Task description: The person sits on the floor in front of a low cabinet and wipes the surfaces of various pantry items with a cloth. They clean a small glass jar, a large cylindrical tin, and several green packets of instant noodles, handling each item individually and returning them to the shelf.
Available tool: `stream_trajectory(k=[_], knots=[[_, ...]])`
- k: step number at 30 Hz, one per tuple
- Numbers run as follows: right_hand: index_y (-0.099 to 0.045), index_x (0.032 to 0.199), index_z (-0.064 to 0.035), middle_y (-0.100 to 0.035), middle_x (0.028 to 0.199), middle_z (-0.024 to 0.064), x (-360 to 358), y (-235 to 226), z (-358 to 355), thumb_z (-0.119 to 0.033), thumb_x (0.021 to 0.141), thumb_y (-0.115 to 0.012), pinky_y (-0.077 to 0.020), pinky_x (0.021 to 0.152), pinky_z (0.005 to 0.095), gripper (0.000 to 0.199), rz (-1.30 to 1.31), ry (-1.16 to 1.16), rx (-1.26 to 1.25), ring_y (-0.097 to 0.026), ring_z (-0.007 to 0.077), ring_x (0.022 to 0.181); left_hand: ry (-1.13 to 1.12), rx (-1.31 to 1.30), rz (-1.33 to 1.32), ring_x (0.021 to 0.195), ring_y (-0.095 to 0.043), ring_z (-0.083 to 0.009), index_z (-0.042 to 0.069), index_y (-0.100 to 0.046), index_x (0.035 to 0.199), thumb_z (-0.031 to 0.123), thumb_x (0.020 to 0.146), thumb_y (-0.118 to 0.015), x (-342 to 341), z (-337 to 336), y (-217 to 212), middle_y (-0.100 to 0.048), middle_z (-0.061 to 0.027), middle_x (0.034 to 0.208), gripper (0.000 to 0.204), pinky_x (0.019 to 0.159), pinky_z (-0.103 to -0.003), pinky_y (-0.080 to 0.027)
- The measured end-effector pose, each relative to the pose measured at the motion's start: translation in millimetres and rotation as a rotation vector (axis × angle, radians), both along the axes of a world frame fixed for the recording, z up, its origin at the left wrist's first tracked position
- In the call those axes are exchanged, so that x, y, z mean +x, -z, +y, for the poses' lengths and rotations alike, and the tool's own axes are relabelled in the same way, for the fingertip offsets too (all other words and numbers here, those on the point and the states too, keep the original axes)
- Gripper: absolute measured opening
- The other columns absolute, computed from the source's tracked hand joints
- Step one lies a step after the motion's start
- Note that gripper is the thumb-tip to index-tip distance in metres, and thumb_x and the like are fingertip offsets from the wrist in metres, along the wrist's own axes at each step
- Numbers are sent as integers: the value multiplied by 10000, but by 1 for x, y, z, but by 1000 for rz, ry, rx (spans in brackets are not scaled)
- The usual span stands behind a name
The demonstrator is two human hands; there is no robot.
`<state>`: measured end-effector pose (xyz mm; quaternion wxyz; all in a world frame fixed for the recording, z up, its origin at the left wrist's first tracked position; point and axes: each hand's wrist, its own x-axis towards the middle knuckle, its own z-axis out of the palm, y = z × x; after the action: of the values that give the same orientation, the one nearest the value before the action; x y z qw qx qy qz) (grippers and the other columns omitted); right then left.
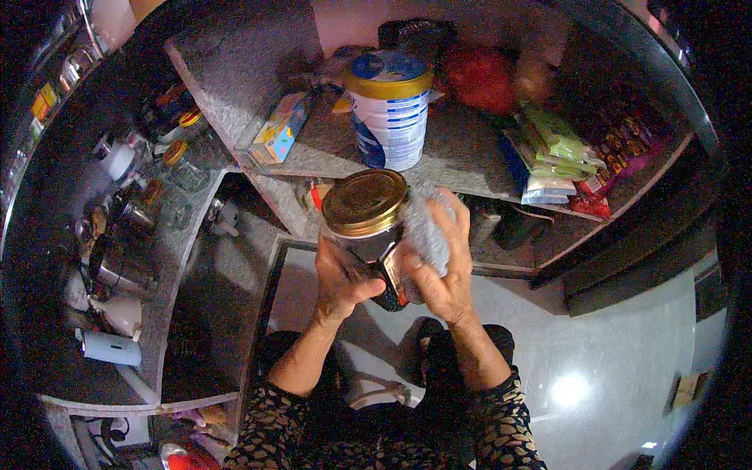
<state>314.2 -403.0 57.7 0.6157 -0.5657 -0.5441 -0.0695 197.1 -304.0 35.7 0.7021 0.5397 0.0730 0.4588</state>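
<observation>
We see the jar (366, 254) right between both hands, touching each, held up in front of the shelf (470, 153) and over the floor (619, 337). Long axis: lid (365, 200) end up and leaning a bit to the left, base down and slightly right, so tilted, not flat. Neither hand is nearer; both are on it.

Left hand (341, 282): curled around the lower left side, thumb across the front near the base; we can't see all its fingers behind the glass. Right hand (445, 274): closed over a grey cloth (427, 231), which sits against the jar's right side; we can't tell if its thumb touches bare glass.

From the left grip, the jar lies to the right and up; from the right grip, to the left, lid standing above both thumbs. On the shelf beyond, we note a big tin (392, 121), a small box (280, 129) left of it, packets (552, 145) right.
</observation>
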Motion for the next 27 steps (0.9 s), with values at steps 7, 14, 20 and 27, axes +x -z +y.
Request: stream_trajectory(k=[7,14,20,27], knots=[[-552,1172,-117,-385,1328,205,-37,10,7,-343,677,-633,-267,997,528,550,-417,90,-48,-329,428,1210,-85,-191,72,1046,-518,-211,23,-389,1224,265,540,-809,-17,59,77,-530,-76,1141,838,905,-322,-419],[-417,1278,-29,-452,1265,203,-16,26,16,-289,800,-573,-321,998,433,566,392,1,42,-416,328,1172,24,-137,-103,1168,-445,-234,17,-248,1329,264,495,-855,-7,21,7,-450,-103,1252,1061,1009,-362,-335],[-461,1211,36,-552,1150,143,-9,31,17,-288,860,-544,-444,912,350,484,1217,-324,147,-556,226,1040,89,-118,-58,1193,-418,-240,40,-208,1356,249,506,-863,-4,14,10,-420,-111,1284,1093,1024,-364,-316],[-487,1200,15,-579,1048,100,-11,29,15,-286,857,-576,-447,821,306,464,863,-93,106,-546,172,938,-49,-165,11,1209,-393,-219,37,-230,1351,207,605,-775,0,9,8,-396,-124,1300,939,1021,-364,-307]])
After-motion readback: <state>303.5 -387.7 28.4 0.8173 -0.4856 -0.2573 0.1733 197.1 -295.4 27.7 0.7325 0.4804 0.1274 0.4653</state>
